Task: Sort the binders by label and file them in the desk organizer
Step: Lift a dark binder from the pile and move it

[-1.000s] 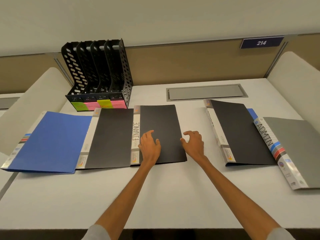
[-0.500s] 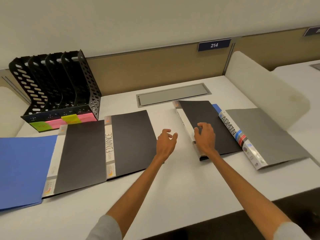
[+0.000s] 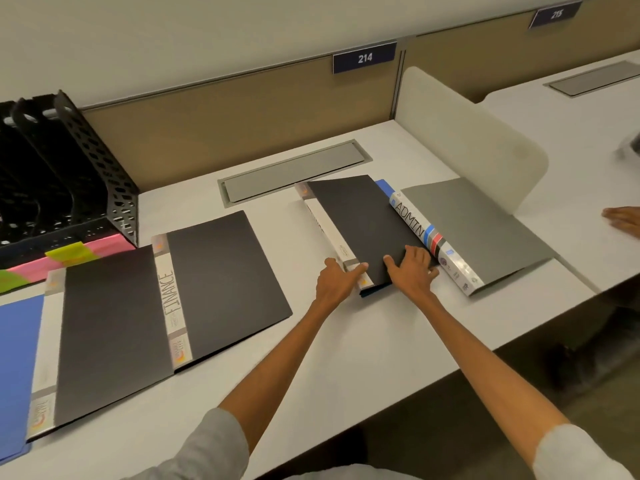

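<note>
Pressing both hands on the black binder [image 3: 360,220]

Its left hand [image 3: 337,282] touches the spine's near end with straight fingers. The right hand [image 3: 412,271] lies spread on the cover, gripping nothing. It rests flat on the desk [image 3: 346,358], between the FINANCE binder [image 3: 221,271] and the ADMIN binder [image 3: 478,223].

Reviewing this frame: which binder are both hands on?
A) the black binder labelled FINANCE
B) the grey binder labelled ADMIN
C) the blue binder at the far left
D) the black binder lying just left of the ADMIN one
D: the left hand and the right hand both touch the near end of the black binder beside the ADMIN binder, while the FINANCE binder lies untouched.
</note>
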A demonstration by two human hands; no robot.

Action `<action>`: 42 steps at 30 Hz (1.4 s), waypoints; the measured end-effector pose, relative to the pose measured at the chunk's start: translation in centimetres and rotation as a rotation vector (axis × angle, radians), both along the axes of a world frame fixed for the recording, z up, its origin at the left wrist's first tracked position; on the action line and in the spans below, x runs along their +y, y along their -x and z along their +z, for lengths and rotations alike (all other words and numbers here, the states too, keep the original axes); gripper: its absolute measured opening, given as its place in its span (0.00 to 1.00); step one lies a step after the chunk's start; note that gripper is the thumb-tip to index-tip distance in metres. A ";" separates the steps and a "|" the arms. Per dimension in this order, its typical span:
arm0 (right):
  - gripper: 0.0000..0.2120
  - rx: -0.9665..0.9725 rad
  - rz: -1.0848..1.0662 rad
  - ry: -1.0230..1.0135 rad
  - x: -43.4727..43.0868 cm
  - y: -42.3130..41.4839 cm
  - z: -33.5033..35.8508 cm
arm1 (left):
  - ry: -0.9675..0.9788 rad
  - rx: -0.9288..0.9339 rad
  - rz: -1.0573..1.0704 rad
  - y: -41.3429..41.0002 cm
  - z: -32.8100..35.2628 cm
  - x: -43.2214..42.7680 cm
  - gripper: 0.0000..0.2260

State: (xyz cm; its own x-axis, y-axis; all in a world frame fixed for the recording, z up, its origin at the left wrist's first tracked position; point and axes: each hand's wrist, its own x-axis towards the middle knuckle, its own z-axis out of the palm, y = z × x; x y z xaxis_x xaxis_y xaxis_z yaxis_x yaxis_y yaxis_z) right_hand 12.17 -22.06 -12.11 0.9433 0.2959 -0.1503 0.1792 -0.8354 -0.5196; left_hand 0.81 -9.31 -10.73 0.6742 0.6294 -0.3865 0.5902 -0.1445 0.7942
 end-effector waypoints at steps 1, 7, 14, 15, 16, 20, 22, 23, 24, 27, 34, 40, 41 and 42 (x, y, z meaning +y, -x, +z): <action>0.32 0.028 0.008 0.005 -0.2 0.1 -0.2 | -0.014 0.001 -0.004 -0.1 -0.2 -0.2 0.31; 0.34 0.075 0.042 0.039 -0.3 0.7 -0.7 | -0.005 -0.053 0.043 -0.2 -0.6 -0.4 0.22; 0.34 0.070 0.033 0.001 0.1 0.9 -0.3 | 0.080 -0.178 0.144 0.4 -0.2 0.0 0.24; 0.33 0.067 0.033 -0.008 0.2 1.0 -0.2 | 0.060 -0.203 0.166 0.7 -0.1 0.1 0.23; 0.33 0.062 0.033 -0.020 0.4 1.1 -0.2 | 0.030 -0.228 0.186 0.9 0.0 0.2 0.22; 0.32 0.036 0.019 -0.054 1.2 1.5 0.3 | -0.024 -0.354 0.262 1.6 1.6 1.0 0.15; 0.32 0.028 0.026 -0.045 1.9 1.5 0.6 | -0.014 -0.439 0.324 1.9 2.9 1.7 0.13; 0.32 0.037 0.028 -0.052 2.2 1.6 0.8 | -0.021 -0.485 0.347 2.0 3.7 2.0 0.12; 0.32 0.057 0.027 -0.070 2.6 1.5 1.0 | -0.036 -0.527 0.357 2.2 4.5 2.3 0.12; 0.32 0.110 0.035 -0.157 3.7 1.7 1.8 | -0.103 -0.634 0.346 3.1 6.7 2.7 0.11; 0.29 0.374 0.095 -0.715 7.1 3.0 5.2 | -0.274 -0.834 0.293 5.2 11.2 2.3 0.12; 0.29 0.572 0.171 -0.835 9.6 3.3 6.7 | -0.416 -0.879 0.228 7.0 13.2 3.3 0.14; 0.28 0.577 0.174 -0.841 9.8 3.5 6.8 | -0.432 -0.884 0.223 7.2 13.4 3.4 0.14; 0.27 0.574 0.174 -0.850 10.1 3.8 6.9 | -0.443 -0.892 0.224 7.4 13.5 3.3 0.14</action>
State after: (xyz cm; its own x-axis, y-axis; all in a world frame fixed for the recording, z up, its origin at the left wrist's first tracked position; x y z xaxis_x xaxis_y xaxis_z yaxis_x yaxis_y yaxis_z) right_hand 8.41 -11.96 -5.25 0.7297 0.6397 -0.2414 -0.1978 -0.1404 -0.9701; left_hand -6.58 -5.98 2.81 0.4519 0.7407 0.4971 -0.1411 -0.4909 0.8597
